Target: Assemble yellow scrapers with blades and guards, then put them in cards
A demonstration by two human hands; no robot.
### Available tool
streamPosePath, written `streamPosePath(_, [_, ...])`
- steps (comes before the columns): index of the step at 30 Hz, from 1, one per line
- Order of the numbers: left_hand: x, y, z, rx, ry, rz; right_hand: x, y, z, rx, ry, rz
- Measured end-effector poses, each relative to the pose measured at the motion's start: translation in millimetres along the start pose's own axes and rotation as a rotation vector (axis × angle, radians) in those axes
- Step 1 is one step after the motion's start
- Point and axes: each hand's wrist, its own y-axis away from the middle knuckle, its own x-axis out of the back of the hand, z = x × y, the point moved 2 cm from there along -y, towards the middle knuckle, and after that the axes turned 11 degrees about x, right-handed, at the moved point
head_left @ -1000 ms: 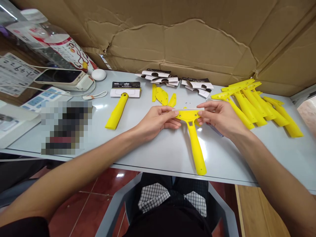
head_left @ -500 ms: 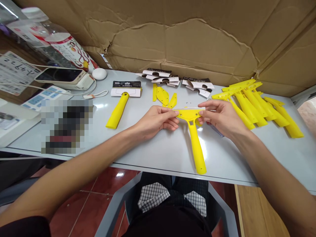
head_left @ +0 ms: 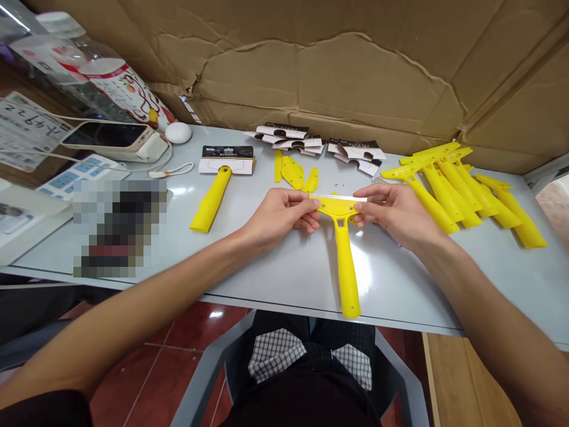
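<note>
Head view. Creased brown cardboard stands behind a pale desk. At the right of the desk lie several overlapping yellow tools. In the middle, near the front edge, is the T-shaped tool, its head away from the viewer and its handle pointing back. At left lies a carded tool, its head inside a black-and-white sleeve. The left grip pinches the left end of the T-shaped tool's head; the right grip pinches the right end. Beyond lie folded cards, loose yellow plates and, along the head's far edge, a thin pale strip. Smallest are tiny parts, too small to identify.

Hazards, as judged: uneven thumb pressure could skew the strip; if it is a blade, a fingertip sliding along it could be cut; a forward knock could scatter the tiny parts; slackening one grip could let the handle swing.
</note>
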Motion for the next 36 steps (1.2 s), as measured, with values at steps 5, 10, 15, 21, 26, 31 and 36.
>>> streamPosePath(5, [-0.4,1,1,0.008,-0.009,-0.004,0,0,1,0.009,-0.018,-0.015])
streamPosePath(10, [1.4,-3,-2,0.019,0.005,-0.03,1,-1,-1,0.006,-0.008,-0.012])
streamPosePath(15, [2.9,-4,-2,0.021,-0.028,-0.017,0,-1,-6,-0.024,0.016,-0.073])
streamPosePath(21, [3.9,1,7,0.068,-0.086,0.032,27,-6,-18,0.121,0.553,0.026])
streamPosePath(26, [3.7,0,10,0.074,-0.068,0.043,55,-14,-17,0.368,1.09,0.01])
streamPosePath(31, [3.8,-2,8,0.072,-0.044,0.038,58,-17,-8,0.355,1.216,-0.129])
streamPosePath(36, [4.9,-2,7,0.067,-0.042,0.023,57,-16,-7,0.334,1.216,-0.22])
